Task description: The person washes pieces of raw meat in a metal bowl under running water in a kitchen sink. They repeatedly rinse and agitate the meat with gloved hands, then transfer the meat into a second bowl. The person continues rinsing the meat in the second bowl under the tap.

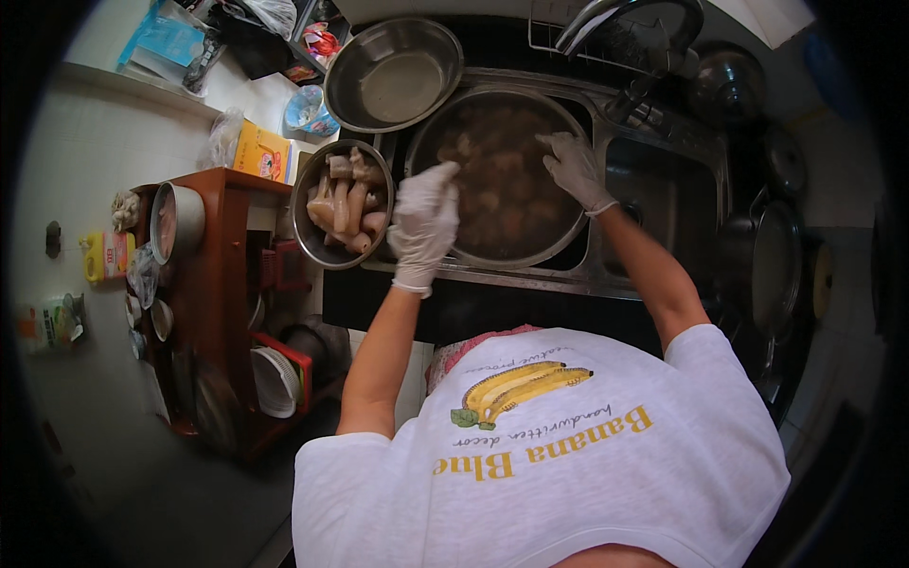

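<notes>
A wide metal basin point(508, 241) of murky water, with pale and brownish pieces of what looks like meat under the surface, stands over the left bowl of a steel sink. My left hand point(426, 216), in a thin whitish glove, is raised over the basin's left rim with its fingers curled; whether it holds anything cannot be told. Over the right part of the water is my right hand point(572, 167), gloved too, its fingers partly spread and some fingertips near the surface. Left of my left hand, a smaller steel bowl point(299, 213) holds several pale, skinned-looking pieces of meat.
An empty-looking metal basin point(394, 78) sits behind, at the upper left. The faucet point(628, 92) rises behind the sink's right bowl point(657, 184). Pans point(774, 263) stand at the right. On the left, a reddish-brown wooden cabinet point(227, 284) bears a metal pot point(186, 224) and a yellow box point(261, 153).
</notes>
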Tool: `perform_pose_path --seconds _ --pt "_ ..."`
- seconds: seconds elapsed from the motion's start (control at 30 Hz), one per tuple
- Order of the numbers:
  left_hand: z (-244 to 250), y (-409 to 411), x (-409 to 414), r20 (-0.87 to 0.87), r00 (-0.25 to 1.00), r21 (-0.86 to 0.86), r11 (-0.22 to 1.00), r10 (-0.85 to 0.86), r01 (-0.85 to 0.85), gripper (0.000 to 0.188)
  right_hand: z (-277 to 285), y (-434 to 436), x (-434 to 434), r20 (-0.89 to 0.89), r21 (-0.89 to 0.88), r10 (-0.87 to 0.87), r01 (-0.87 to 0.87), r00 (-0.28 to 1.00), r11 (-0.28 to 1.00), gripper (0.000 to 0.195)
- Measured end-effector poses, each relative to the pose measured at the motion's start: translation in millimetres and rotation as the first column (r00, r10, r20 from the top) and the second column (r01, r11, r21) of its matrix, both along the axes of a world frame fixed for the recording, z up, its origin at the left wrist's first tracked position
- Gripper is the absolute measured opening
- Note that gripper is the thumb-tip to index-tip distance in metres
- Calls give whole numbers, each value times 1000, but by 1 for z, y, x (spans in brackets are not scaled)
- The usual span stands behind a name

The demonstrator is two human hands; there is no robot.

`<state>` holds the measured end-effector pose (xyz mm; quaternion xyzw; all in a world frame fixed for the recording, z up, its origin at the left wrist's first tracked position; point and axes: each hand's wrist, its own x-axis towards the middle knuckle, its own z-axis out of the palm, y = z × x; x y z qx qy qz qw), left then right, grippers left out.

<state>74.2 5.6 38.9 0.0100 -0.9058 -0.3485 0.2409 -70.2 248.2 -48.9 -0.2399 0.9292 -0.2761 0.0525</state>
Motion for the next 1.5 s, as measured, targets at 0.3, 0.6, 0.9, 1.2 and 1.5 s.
perform_pose_path --seconds 0.3,0.6,0.9,1.2,1.5 --pt "-109 2 -82 627 778 174 981 -43 -85 81 -2 -41 -26 405 102 17 -64 914 993 93" --pt "-125 10 -109 351 878 931 219 -327 -291 66 -31 -85 -20 772 -559 235 455 590 693 65" --pt "-98 21 -77 307 947 458 887 -95 -60 31 -19 -48 1 701 -605 253 368 667 706 35" --pt "-77 25 -20 475 879 -321 924 -34 209 58 12 -15 32 270 -81 330 -320 905 944 67" --pt "-94 25 -62 753 655 -350 878 57 326 74 19 -56 37 291 552 344 -450 893 702 82"
